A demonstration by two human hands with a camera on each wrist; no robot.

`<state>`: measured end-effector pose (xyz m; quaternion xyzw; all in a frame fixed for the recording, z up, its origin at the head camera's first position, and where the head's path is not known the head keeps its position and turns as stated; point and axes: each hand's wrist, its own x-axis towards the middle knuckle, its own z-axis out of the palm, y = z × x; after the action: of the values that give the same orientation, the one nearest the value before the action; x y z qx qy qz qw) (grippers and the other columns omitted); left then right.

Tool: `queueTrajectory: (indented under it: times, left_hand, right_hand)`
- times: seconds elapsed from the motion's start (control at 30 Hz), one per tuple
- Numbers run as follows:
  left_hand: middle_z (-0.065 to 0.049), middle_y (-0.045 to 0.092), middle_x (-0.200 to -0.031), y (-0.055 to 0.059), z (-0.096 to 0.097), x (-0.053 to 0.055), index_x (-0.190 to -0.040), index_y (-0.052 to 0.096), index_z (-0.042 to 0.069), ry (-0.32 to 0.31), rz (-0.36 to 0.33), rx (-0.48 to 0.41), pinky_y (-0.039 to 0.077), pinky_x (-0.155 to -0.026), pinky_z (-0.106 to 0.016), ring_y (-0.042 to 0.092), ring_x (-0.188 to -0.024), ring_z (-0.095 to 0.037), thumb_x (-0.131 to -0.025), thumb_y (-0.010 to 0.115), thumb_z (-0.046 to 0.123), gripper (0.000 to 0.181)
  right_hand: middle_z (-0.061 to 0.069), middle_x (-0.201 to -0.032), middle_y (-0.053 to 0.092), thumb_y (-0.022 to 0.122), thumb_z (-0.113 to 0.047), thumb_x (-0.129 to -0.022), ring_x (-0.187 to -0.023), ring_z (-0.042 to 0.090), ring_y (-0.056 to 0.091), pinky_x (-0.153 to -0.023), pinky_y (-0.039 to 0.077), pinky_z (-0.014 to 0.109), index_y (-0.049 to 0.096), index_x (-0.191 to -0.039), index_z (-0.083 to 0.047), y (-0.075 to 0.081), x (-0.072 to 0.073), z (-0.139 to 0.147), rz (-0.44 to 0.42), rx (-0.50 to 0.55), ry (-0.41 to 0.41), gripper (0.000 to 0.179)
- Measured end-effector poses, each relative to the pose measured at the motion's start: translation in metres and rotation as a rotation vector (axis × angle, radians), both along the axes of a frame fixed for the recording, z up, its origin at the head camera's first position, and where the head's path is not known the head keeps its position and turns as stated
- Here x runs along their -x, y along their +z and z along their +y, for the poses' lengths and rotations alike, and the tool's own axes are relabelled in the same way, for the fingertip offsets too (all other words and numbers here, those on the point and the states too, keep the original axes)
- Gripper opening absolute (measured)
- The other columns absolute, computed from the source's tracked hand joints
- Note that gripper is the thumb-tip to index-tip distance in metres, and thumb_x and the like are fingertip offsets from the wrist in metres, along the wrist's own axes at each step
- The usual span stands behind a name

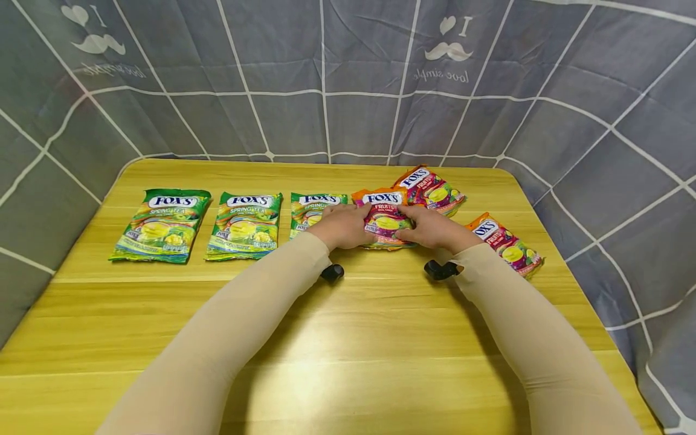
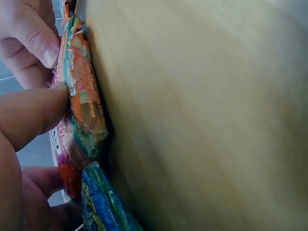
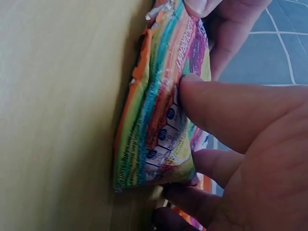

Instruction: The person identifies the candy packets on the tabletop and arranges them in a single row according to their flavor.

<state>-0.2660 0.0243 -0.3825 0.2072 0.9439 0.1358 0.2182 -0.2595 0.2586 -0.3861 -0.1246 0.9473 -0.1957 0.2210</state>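
Note:
An orange and purple Fox's Fruits candy bag [image 1: 385, 225] lies face up on the table between both hands. My left hand [image 1: 344, 226] holds its left side, and its thumb [image 2: 43, 108] presses the bag in the left wrist view. On the other side, my right hand [image 1: 432, 228] grips the right edge, with the thumb [image 3: 207, 103] on the printed face and the fingers around the side. A green Spring Tea candy bag [image 1: 304, 212] lies just left, partly covered by my left hand. Behind my right hand is another Fruits candy bag [image 1: 435, 192], tilted.
Two more green Spring Tea bags, one at far left [image 1: 163, 228] and one beside it [image 1: 244, 226], form a row. A third Fruits bag [image 1: 508, 244] lies slanted to the right, near my right forearm. Grey checked cloth [image 1: 288, 127] surrounds the wooden table [image 1: 348, 362].

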Motion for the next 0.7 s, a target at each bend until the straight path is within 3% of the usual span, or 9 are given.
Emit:
queueTrajectory:
  times: [0.2,0.7]
  left_hand:
    - [-0.014,0.022,-0.176,0.0007,-0.0001,0.0017,-0.17,0.021,0.025,0.005,-0.04,0.005,0.012,-0.129,-0.059,0.015,-0.165,-0.033,-0.098,0.063,0.06,0.09]
    - [-0.013,0.02,-0.177,0.0013,-0.0006,0.0016,-0.171,0.021,0.026,0.011,-0.051,0.011,0.011,-0.129,-0.058,0.013,-0.165,-0.034,-0.098,0.062,0.062,0.091]
  right_hand:
    - [0.027,-0.17,0.027,0.063,-0.039,-0.106,-0.155,0.05,0.03,-0.128,0.024,0.063,0.028,-0.168,-0.008,-0.0001,0.0011,0.0026,0.003,-0.021,0.033,0.077]
    - [0.029,-0.172,0.021,0.058,-0.04,-0.108,-0.156,0.053,0.025,-0.128,0.021,0.065,0.024,-0.168,-0.009,-0.0014,0.0001,0.0026,0.012,-0.056,0.061,0.075]
